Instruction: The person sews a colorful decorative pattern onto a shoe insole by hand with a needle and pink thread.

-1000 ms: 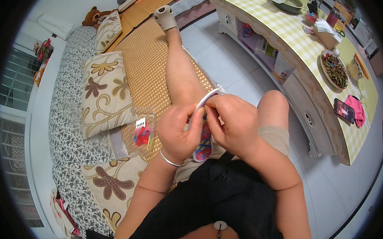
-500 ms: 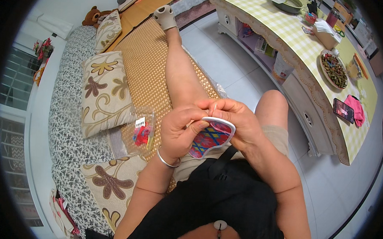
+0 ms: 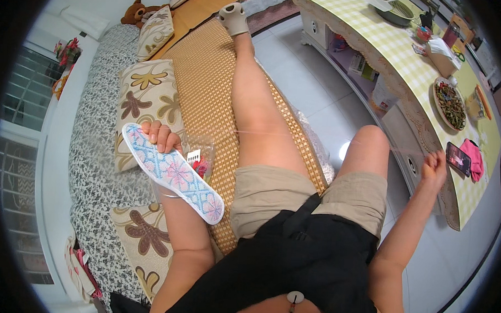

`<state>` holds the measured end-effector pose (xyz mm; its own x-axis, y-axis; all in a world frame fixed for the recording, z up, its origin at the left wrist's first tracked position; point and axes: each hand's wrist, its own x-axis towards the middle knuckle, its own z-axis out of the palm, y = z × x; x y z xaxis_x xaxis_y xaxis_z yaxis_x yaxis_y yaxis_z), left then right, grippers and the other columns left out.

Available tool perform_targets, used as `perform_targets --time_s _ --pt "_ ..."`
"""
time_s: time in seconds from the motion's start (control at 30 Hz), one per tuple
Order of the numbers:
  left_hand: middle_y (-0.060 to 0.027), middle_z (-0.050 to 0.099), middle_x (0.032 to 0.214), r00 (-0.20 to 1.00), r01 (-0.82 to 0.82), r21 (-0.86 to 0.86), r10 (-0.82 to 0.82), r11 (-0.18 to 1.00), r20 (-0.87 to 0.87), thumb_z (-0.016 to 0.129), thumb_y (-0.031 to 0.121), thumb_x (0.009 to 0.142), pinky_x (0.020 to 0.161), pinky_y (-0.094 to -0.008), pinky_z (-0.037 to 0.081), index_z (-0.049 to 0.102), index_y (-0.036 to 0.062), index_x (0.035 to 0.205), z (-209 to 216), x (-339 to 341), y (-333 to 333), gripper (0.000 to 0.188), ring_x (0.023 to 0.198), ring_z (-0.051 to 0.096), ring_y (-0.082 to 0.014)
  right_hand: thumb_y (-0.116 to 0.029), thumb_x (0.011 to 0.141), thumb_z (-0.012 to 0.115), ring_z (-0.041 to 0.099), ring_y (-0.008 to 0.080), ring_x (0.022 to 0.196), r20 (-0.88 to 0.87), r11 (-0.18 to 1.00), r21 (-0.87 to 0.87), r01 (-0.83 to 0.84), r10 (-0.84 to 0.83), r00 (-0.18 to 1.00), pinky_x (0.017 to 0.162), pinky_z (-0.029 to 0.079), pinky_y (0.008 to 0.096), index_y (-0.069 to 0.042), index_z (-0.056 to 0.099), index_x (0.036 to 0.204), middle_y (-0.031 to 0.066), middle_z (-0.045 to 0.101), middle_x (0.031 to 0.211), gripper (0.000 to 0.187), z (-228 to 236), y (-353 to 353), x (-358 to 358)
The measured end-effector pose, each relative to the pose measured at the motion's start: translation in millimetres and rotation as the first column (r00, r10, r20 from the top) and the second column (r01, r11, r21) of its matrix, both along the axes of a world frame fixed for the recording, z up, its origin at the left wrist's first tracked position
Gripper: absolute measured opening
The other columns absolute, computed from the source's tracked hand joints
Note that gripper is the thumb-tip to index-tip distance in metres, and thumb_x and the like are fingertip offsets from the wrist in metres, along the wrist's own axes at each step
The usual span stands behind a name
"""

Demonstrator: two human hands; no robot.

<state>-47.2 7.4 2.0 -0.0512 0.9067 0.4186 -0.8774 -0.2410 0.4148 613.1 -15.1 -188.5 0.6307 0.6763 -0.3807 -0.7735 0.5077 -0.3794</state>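
My left hand (image 3: 162, 137) grips an embroidered insole (image 3: 175, 173) near its upper end, fingers curled over the edge. The side in view carries pale blue and pink stitching in a flower pattern, with a white border. A thin pinkish thread (image 3: 339, 138) runs taut above my legs from the insole's side toward my right hand (image 3: 434, 165). That hand is stretched far out to the right, its fingers pinched together at the thread's end. Whether a needle is between them is too small to tell. A clear plastic bag (image 3: 198, 154) with red and pink thread lies beyond the insole.
Patterned cushions (image 3: 149, 92) and a woven mat (image 3: 209, 72) cover the seat under my outstretched leg. On the right, a table (image 3: 371, 28) with a checked cloth holds a phone (image 3: 458, 159), a pink cloth (image 3: 473, 159), a plate of food (image 3: 449, 104) and a tissue box (image 3: 442, 57).
My hands were together at the insole over my lap. The right has swung far right, drawing out the thread; the left has moved left with the insole, now showing its pale side.
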Motion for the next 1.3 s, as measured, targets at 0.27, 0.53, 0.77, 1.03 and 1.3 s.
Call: perform_targets --time_s 0.27,0.53,0.77,1.03,1.3 --pt "-0.0049 0.048 0.068 0.819 0.57 -0.046 -0.563 0.82 0.114 0.046 0.014 0.095 0.042 -0.0275 0.036 0.049 0.0045 0.086 -39 110 -7 0.013 0.05 0.047 -0.0141 -0.013 0.09 0.06 0.042 0.003 0.058 0.743 0.943 -0.229 -0.243 0.33 0.582 0.049 0.033 0.0182 -0.006 0.063 0.1 -0.0032 0.051 0.07 0.012 130 20 -230" --pt "-0.0059 0.052 0.07 0.449 0.818 0.301 -0.871 0.49 0.197 0.043 0.011 0.094 0.044 -0.028 0.037 0.049 0.0035 0.089 -72 161 5 0.011 0.05 0.05 -0.0171 -0.001 0.078 0.062 0.064 0.0247 0.069 0.992 0.853 0.086 -0.514 -0.119 -0.032 0.061 0.051 0.033 -0.005 0.064 0.087 0.0089 0.064 0.076 0.01 193 -1 -357" --pt "-0.0058 0.052 0.07 0.445 0.832 0.245 -0.862 0.498 0.241 0.043 0.011 0.094 0.045 -0.0283 0.038 0.05 0.0031 0.091 -80 158 -4 0.011 0.051 0.05 -0.0172 -0.001 0.078 0.062 0.063 0.0216 0.065 0.982 0.839 0.136 -0.527 -0.186 -0.043 0.059 0.05 0.0316 -0.005 0.062 0.085 0.0061 0.062 0.071 0.008 190 1 -369" --pt "-0.0058 0.053 0.069 0.518 0.819 0.128 -0.816 0.56 0.255 0.043 0.012 0.094 0.046 -0.0286 0.04 0.052 0.0027 0.093 -81 149 -12 0.013 0.051 0.051 -0.0174 -0.002 0.078 0.062 0.062 0.0221 0.064 0.976 0.838 0.145 -0.526 -0.209 -0.063 0.059 0.049 0.0319 -0.003 0.061 0.087 0.0067 0.06 0.07 0.01 191 3 -368" --pt "-0.0077 0.06 0.075 0.826 0.508 -0.319 -0.558 0.8 -0.083 0.048 0.01 0.094 0.056 -0.0272 0.048 0.056 -0.0005 0.097 -33 134 -24 0.014 0.061 0.059 -0.0166 0.004 0.074 0.065 0.061 0.0255 0.064 0.994 0.844 -0.043 -0.535 -0.017 -0.107 0.058 0.048 0.0313 -0.001 0.065 0.088 0.0113 0.061 0.072 0.014 185 4 -352"
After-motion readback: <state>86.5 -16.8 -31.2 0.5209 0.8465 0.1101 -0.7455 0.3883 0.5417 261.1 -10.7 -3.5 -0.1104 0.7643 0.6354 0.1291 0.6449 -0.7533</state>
